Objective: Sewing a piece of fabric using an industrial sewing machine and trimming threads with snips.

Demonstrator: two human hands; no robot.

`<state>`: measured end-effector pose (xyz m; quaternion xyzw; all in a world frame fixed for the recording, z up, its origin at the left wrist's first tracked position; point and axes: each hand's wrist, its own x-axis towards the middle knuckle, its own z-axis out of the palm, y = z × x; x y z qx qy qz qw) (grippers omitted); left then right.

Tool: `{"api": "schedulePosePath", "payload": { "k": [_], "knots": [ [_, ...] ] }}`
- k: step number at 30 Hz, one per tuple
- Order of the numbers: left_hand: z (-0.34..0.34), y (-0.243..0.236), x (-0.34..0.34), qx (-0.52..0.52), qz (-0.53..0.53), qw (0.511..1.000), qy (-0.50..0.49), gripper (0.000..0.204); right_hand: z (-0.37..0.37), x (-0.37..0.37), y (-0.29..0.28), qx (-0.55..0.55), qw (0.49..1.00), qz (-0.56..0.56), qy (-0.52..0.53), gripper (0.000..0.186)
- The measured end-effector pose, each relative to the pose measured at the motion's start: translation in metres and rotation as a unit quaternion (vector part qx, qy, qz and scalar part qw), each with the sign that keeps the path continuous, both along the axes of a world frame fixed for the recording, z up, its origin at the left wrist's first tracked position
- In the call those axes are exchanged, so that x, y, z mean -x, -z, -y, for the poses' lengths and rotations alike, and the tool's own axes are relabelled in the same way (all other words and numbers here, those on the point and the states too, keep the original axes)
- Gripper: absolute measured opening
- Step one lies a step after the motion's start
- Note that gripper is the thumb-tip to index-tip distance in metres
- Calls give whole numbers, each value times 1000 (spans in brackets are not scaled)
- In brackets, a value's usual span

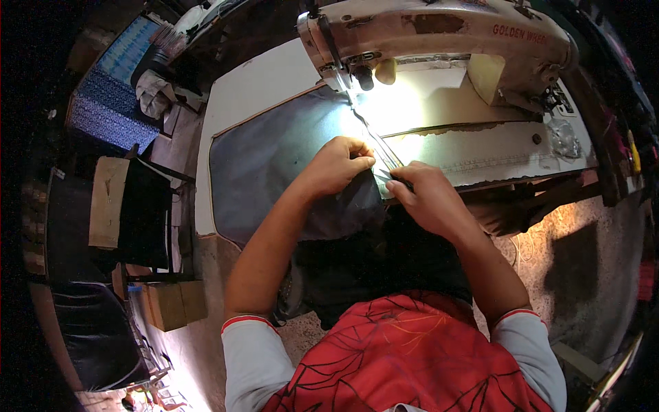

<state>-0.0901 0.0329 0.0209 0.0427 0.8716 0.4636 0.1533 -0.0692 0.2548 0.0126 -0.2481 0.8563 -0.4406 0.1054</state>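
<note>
A large dark grey fabric panel (264,154) with a thin piped edge lies on the white sewing table, its far right corner under the needle area of a worn sewing machine (419,31). My left hand (340,165) rests on the panel's right side, finger and thumb pinched at its edge. From the needle area a narrow dark strip (371,130) runs toward me. My right hand (425,196) is closed round the strip's near end, just right of my left hand. Beside the right thumb shows a pale pointed sliver; I cannot tell what it is. The left fingertips hide the panel's edge.
The machine's lamp lights the white table (268,72) brightly near the needle. A clear plastic bag (564,137) lies at the table's right end. Left of the table stand a cardboard box (171,305), a black padded piece (96,336) and blue patterned fabric (113,113).
</note>
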Motion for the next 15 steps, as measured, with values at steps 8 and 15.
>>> {"api": "schedulePosePath", "payload": {
  "k": [8, 15],
  "knots": [
    [-1, 4, 1, 3, -55, 998, 20, 18, 21, 7, 11, 61, 998, -27, 22, 22],
    [1, -4, 9, 5, -104, 994, 32, 18, 9, 2, 12, 53, 993, -92, 52, 20]
  ]
}}
